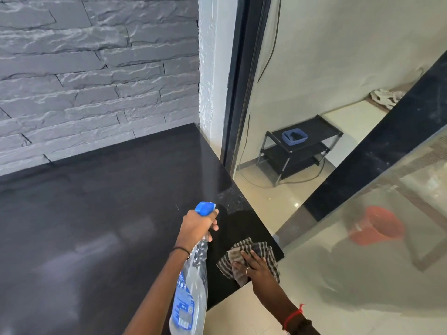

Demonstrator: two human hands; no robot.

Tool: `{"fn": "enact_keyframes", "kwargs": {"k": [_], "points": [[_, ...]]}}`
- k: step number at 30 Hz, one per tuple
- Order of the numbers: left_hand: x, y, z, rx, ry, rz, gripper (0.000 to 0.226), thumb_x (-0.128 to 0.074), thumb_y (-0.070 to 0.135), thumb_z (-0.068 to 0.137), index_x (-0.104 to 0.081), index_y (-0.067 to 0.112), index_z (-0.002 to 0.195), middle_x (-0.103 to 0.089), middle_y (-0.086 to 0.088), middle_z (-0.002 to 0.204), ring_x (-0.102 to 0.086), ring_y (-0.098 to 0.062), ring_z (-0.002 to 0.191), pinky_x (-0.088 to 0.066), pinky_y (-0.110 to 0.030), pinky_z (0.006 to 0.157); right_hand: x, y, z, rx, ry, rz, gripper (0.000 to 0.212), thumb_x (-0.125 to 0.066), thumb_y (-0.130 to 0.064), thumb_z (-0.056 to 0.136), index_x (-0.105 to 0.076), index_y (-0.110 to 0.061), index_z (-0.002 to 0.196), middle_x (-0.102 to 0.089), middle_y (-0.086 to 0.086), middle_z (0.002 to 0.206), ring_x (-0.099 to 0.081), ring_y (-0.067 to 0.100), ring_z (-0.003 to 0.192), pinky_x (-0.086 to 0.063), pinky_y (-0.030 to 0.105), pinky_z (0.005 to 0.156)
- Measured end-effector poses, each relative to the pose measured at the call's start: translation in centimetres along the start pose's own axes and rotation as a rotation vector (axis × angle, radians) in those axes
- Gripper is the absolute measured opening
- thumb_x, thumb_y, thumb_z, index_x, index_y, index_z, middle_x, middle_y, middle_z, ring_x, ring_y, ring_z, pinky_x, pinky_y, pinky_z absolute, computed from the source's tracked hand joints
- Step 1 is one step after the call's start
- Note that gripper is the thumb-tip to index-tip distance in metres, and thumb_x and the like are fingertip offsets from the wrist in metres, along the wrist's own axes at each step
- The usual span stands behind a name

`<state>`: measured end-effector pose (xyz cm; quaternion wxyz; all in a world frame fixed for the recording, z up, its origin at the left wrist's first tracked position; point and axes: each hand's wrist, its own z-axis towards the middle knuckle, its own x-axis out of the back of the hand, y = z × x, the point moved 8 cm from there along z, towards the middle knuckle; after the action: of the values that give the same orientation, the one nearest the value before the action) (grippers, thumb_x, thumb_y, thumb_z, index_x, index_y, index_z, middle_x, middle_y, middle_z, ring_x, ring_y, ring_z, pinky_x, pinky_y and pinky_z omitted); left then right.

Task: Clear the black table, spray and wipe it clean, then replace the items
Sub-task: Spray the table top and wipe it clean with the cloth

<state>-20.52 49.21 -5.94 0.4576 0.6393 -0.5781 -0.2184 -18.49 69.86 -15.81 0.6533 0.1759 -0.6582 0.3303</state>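
The black table point(101, 213) fills the left and middle of the head view, its glossy top bare. My left hand point(197, 222) grips the neck of a clear spray bottle point(191, 293) with a blue nozzle point(205, 208), held above the table near its right edge. A faint mist rises from the nozzle toward the far right corner. My right hand point(256, 265) rests flat with straight fingers on a checked cloth point(256, 250) lying at the table's near right corner.
A grey stone wall point(96, 68) backs the table. A white pillar point(215, 68) and dark door frame stand at the far right corner. Through glass on the right I see a black shelf rack point(302, 146) with a blue tray point(294, 136), and a red bucket point(377, 226).
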Motion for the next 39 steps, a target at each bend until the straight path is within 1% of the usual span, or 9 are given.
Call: {"fn": "enact_keyframes", "kwargs": {"k": [6, 10, 12, 16, 18, 22, 28, 31, 39], "points": [[-1.4, 1.5, 1.9, 0.006, -0.039, 0.095, 0.036, -0.063, 0.036, 0.089, -0.057, 0.010, 0.065, -0.064, -0.003, 0.057, -0.056, -0.017, 0.040, -0.051, -0.025, 0.059, -1.0, -0.1, 0.2, -0.027, -0.061, 0.035, 0.100, -0.091, -0.026, 0.017, -0.054, -0.040, 0.109, -0.012, -0.013, 0.155, -0.014, 0.019, 0.142, -0.055, 0.034, 0.074], [-1.0, 1.7, 1.7, -0.011, -0.074, 0.078, 0.034, -0.062, 0.036, 0.091, -0.060, 0.009, 0.070, -0.067, -0.003, 0.062, -0.054, -0.015, 0.039, -0.049, -0.021, 0.055, 0.3, 0.1, 2.5, -0.091, -0.151, -0.053, 0.029, -0.081, -0.043, 0.035, -0.072, -0.032, 0.061, -0.054, -0.014, 0.128, -0.042, 0.025, 0.123, -0.051, 0.022, 0.078], [0.2, 1.6, 1.3, -0.026, -0.061, 0.038, 0.035, -0.062, 0.037, 0.091, -0.064, 0.007, 0.073, -0.070, -0.003, 0.064, -0.054, -0.017, 0.041, -0.048, -0.022, 0.055, 0.2, 1.0, 4.4, -0.179, -0.216, -0.043, 0.043, -0.091, -0.038, 0.015, -0.070, -0.026, 0.051, -0.071, -0.002, 0.104, -0.064, 0.025, 0.103, -0.044, 0.020, 0.086], [3.9, 1.1, 0.7, -0.079, 0.016, -0.118, 0.023, -0.066, 0.032, 0.090, -0.068, 0.009, 0.086, -0.067, -0.002, 0.059, -0.059, -0.031, 0.058, -0.049, -0.033, 0.054, 2.5, 3.0, 10.4, -0.261, -0.153, -0.024, 0.038, -0.052, -0.007, 0.089, -0.055, -0.004, 0.127, -0.026, 0.010, 0.153, -0.026, 0.029, 0.140, -0.012, 0.028, 0.115], [5.8, 0.7, 0.3, -0.097, 0.044, -0.149, 0.018, -0.067, 0.030, 0.090, -0.067, 0.012, 0.087, -0.066, -0.003, 0.060, -0.058, -0.034, 0.061, -0.047, -0.032, 0.052, 3.2, 3.3, 14.0, -0.247, -0.127, -0.016, 0.042, -0.033, -0.004, 0.096, -0.042, -0.004, 0.137, -0.024, 0.010, 0.154, -0.020, 0.026, 0.142, -0.005, 0.028, 0.116], [9.3, -0.3, -0.6, -0.119, 0.108, -0.156, 0.009, -0.067, 0.027, 0.090, -0.068, 0.017, 0.088, -0.065, -0.005, 0.059, -0.053, -0.032, 0.055, -0.046, -0.033, 0.051, 3.5, 0.5, 19.8, -0.248, -0.108, 0.116, 0.064, -0.015, -0.027, 0.083, -0.056, -0.003, 0.125, -0.042, 0.013, 0.144, -0.035, 0.029, 0.134, -0.017, 0.032, 0.115], [12.4, -0.8, -0.8, -0.131, 0.166, -0.144, 0.010, -0.065, 0.028, 0.091, -0.067, 0.018, 0.089, -0.066, -0.006, 0.062, -0.050, -0.028, 0.048, -0.046, -0.030, 0.050, -0.5, -5.1, 18.3, -0.090, -0.285, 0.061, 0.040, -0.048, 0.006, 0.080, -0.060, 0.000, 0.118, -0.033, 0.011, 0.150, -0.028, 0.034, 0.137, -0.023, 0.035, 0.115], [13.0, -0.7, -0.2, -0.135, 0.180, -0.185, 0.013, -0.065, 0.028, 0.091, -0.067, 0.015, 0.088, -0.066, -0.007, 0.063, -0.051, -0.030, 0.051, -0.045, -0.032, 0.052, -1.3, -5.4, 14.5, 0.040, -0.224, 0.090, 0.027, -0.054, -0.012, 0.059, -0.075, -0.015, 0.075, -0.068, 0.009, 0.113, -0.067, 0.034, 0.097, -0.057, 0.038, 0.074], [14.1, 0.3, 1.5, -0.167, 0.195, -0.235, 0.013, -0.066, 0.028, 0.091, -0.066, 0.016, 0.085, -0.066, -0.009, 0.063, -0.051, -0.031, 0.051, -0.044, -0.031, 0.051, -0.1, 3.5, 15.8, -0.097, -0.167, 0.151, 0.025, -0.051, 0.006, 0.054, -0.070, 0.000, 0.069, -0.068, 0.023, 0.104, -0.067, 0.041, 0.091, -0.035, 0.032, 0.095]]}}
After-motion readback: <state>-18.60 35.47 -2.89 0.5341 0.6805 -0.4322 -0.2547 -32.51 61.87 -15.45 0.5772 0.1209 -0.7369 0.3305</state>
